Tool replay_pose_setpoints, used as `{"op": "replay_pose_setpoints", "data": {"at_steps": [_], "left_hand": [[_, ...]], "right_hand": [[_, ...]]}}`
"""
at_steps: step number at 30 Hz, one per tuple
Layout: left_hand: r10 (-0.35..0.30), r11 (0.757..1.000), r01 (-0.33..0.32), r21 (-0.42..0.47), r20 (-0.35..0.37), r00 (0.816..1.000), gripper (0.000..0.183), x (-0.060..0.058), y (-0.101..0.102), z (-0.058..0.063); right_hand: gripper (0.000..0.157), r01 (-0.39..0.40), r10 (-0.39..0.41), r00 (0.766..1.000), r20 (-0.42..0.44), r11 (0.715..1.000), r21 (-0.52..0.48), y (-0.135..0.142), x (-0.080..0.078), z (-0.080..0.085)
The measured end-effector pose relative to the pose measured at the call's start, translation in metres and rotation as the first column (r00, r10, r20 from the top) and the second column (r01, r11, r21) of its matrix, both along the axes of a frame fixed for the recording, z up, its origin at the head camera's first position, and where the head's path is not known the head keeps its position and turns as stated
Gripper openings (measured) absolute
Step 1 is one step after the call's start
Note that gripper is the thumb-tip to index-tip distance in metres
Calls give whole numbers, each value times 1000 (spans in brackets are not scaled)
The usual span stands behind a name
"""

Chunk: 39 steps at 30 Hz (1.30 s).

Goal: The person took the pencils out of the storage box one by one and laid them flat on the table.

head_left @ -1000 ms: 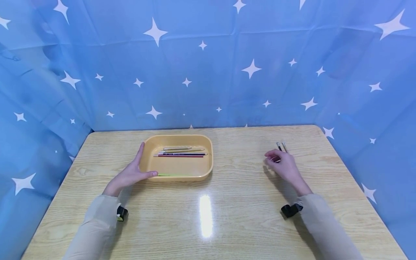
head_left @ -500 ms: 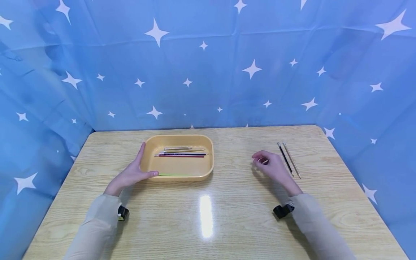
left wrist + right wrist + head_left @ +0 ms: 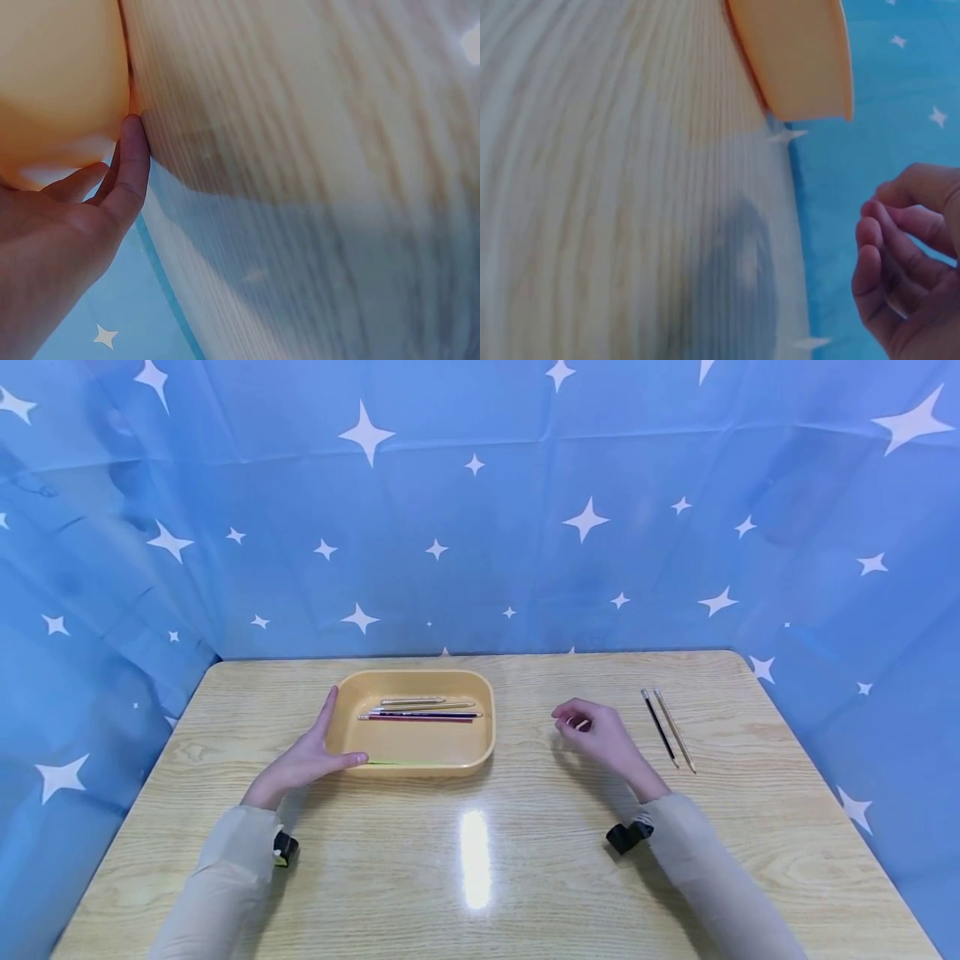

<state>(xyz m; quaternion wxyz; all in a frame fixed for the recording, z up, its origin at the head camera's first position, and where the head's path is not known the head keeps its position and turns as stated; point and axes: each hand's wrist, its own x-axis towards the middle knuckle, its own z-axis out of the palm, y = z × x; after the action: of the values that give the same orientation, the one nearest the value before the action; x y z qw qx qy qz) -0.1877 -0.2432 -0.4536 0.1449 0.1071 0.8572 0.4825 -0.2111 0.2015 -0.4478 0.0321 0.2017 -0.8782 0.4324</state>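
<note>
On the left, my left hand spans the left end of a yellow-orange plastic tray, fingers along its side and thumb at the near rim. The left wrist view has its fingertips touching the outside wall. Several pencils lie in the tray. To its right hovers my right hand, its fingers loosely curled with nothing visible in them, as the right wrist view confirms. Farther right, a black pencil and a plain wooden-coloured pencil lie side by side on the table.
A pale wood-grain table carries everything, with a bright light reflection at its middle front. Behind it and along the sides hangs a blue curtain with white stars. A thin yellow-green strip shows at the tray's near wall.
My right hand has moved left, away from the two pencils at the right, which now show in full on the table. My left hand and the tray have stayed in place.
</note>
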Motion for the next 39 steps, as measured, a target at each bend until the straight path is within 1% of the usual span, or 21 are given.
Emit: {"op": "replay_pose_setpoints", "data": {"at_steps": [4,11,15,21,34,39], "left_hand": [[0,1000,0,-5,-5,1000,112,0,0,0],[-6,1000,6,-10,-15,1000,112,0,0,1],[-6,1000,6,-10,-12,1000,112,0,0,2],[-8,1000,8,-2,-16,1000,112,1,0,3],[3,1000,-3,-10,-10,1000,110,0,0,2],[7,1000,-7,-4,-2,1000,111,1,0,2]], "right_hand": [[14,-20,20,1000,9,1000,-8,-10,-3,2],[13,-29,29,998,52,1000,-1,-25,-8,7],[13,-45,44,998,42,999,1,-35,-13,10],[12,-69,70,997,34,997,-24,-51,-20,13],[16,-101,105,993,61,993,-59,-80,-22,22],[16,-128,132,990,48,988,-85,-91,-22,23]]}}
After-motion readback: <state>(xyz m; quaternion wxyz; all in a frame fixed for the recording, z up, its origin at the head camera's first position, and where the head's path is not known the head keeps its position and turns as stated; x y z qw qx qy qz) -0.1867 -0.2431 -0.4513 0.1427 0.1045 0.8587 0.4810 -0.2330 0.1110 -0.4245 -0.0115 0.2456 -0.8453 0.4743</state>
